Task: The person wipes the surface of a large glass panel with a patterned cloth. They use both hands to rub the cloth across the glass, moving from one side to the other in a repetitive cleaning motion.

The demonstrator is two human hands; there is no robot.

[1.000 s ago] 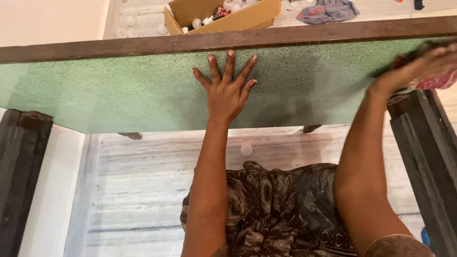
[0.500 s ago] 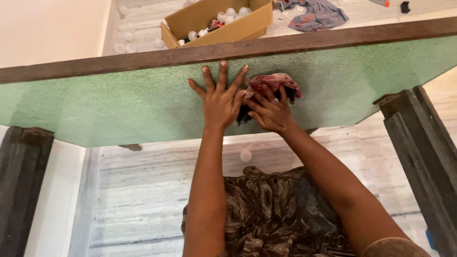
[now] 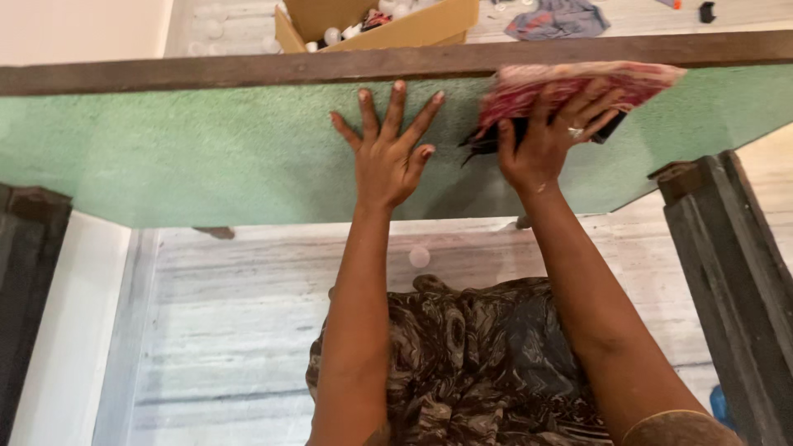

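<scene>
Head view shows the left hand (image 3: 387, 157) lying open and flat on the green tabletop (image 3: 165, 165) while the right hand (image 3: 545, 136) grasps a red cloth (image 3: 570, 87) pressed near the far wooden edge (image 3: 206, 73), apparently mid-wipe, needing steady pressure.

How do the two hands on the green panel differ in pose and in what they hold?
The left hand lies flat with fingers spread and holds nothing; the right hand presses a red patterned cloth. The right hand wears a ring; the left shows none. Both rest on the green panel.
</scene>
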